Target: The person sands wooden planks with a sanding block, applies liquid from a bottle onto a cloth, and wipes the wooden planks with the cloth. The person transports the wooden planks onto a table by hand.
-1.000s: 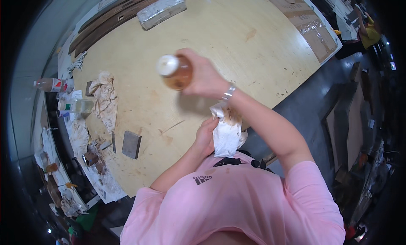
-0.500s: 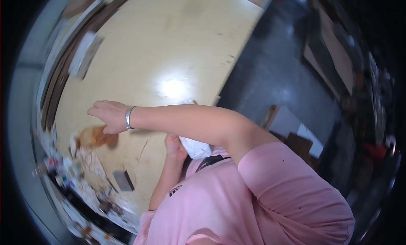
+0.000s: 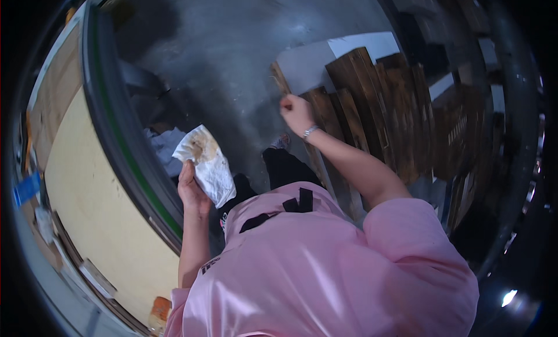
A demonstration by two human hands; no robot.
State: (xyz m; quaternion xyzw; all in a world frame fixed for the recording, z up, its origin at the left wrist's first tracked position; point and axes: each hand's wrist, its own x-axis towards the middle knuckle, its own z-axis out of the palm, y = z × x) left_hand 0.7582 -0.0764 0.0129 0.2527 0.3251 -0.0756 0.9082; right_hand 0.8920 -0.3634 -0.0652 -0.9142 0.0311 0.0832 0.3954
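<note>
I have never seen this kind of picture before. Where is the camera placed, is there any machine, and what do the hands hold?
There is no machine here: these are a person's two bare hands. The left one of two fisheye cameras on the head looks down, so straight edges bend near the rim and the pink shirt fills the lower part.

The left hand holds a white cloth with brown stains. The right hand is curled beside a row of brown boards; I cannot tell whether it grips anything.

At left is a pale tabletop. On it are a pale block and an orange-brown container, partly hidden by the sleeve.
</note>
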